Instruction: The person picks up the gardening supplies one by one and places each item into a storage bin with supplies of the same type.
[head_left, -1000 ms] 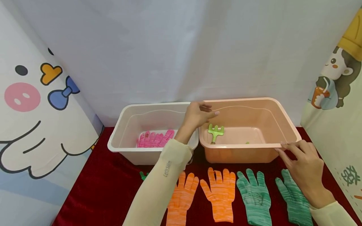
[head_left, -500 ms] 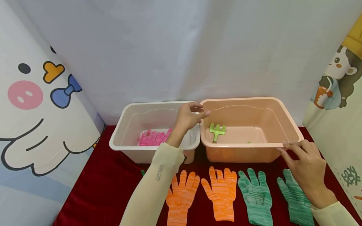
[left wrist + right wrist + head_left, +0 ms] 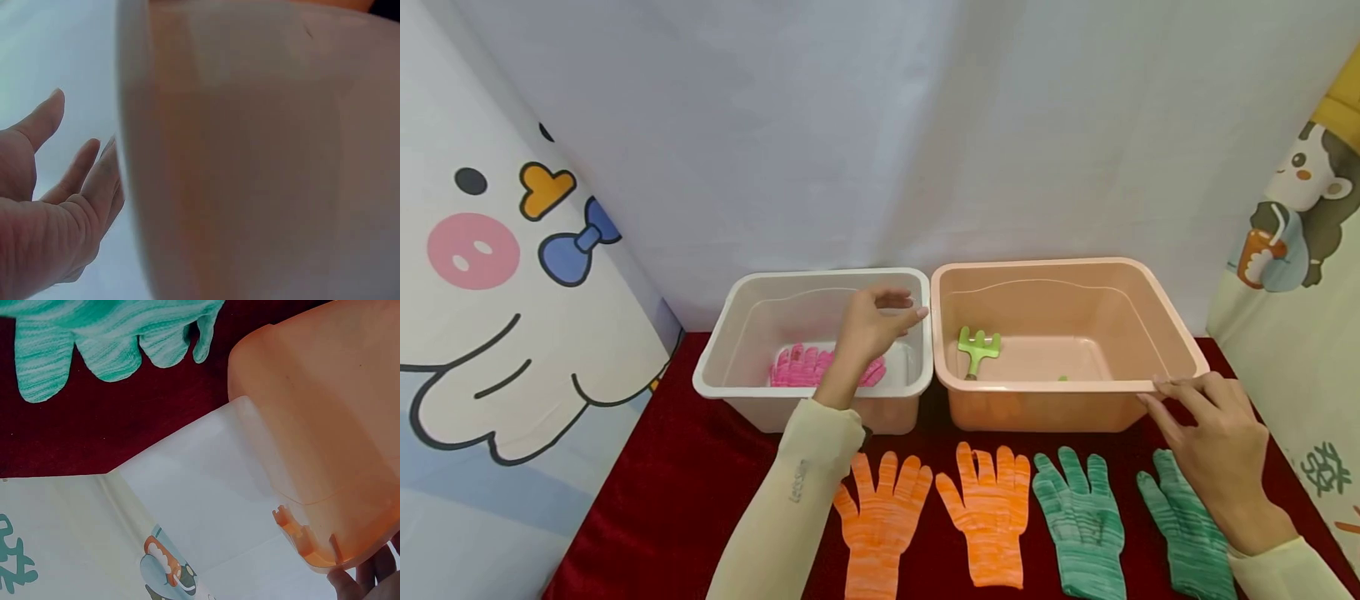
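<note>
My left hand is over the white plastic bin, fingers loosely bent and holding nothing. In the left wrist view its thumb and fingers stand apart beside the bin's wall. Pink gloves lie on that bin's floor, partly covered by my left hand and wrist. My right hand pinches the front right corner of the peach plastic bin's rim. The right wrist view has its fingertips at the rim. A small green hand rake leans inside the peach bin, near its left side.
Two orange gloves and two green gloves lie flat in a row on the dark red cloth before the bins. A pale curtain hangs close behind, with printed cartoon sheets at both sides.
My left hand has moved left, from above the place where the bins meet to over the white bin. My right hand keeps its hold on the peach bin's rim.
</note>
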Demonstrator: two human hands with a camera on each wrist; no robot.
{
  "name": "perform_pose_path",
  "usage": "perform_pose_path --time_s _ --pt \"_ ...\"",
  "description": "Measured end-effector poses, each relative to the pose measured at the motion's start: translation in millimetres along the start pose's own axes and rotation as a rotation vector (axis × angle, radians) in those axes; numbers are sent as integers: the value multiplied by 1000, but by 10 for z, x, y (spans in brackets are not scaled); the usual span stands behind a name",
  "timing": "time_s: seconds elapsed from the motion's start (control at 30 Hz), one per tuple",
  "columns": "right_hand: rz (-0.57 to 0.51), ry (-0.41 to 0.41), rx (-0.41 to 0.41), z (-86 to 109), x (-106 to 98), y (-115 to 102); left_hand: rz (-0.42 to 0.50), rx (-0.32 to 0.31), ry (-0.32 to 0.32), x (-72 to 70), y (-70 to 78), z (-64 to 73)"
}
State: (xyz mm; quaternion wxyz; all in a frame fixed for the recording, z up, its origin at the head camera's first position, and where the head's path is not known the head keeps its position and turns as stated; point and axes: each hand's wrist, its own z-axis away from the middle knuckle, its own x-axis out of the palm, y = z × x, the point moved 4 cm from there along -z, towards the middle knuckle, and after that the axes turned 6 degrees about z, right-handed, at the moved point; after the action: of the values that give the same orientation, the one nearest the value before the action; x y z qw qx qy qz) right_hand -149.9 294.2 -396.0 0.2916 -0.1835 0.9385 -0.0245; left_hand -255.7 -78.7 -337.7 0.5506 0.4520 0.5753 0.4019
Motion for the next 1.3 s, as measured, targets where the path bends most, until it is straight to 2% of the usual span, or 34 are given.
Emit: perform_pose_path --time_s 0.3,0.57,0.73,0.93,1.13,1.3 --pt "6 -4 5 -1 -1 -6 -52 -1 54 -285 -180 119" --pt "-6 -5 10 -6 -1 -17 -11 -73 89 -531 -308 235" --pt "-2 -2 9 -1 1 -11 -19 -66 117 -652 -351 305" --pt "-8 -1 4 7 6 -2 47 -66 137 -801 -409 382" --pt "-3 -3 8 13 -1 -2 80 -30 159 -980 -416 463" --pt "-6 -4 14 9 4 -2 117 -38 159 -1118 -374 556"
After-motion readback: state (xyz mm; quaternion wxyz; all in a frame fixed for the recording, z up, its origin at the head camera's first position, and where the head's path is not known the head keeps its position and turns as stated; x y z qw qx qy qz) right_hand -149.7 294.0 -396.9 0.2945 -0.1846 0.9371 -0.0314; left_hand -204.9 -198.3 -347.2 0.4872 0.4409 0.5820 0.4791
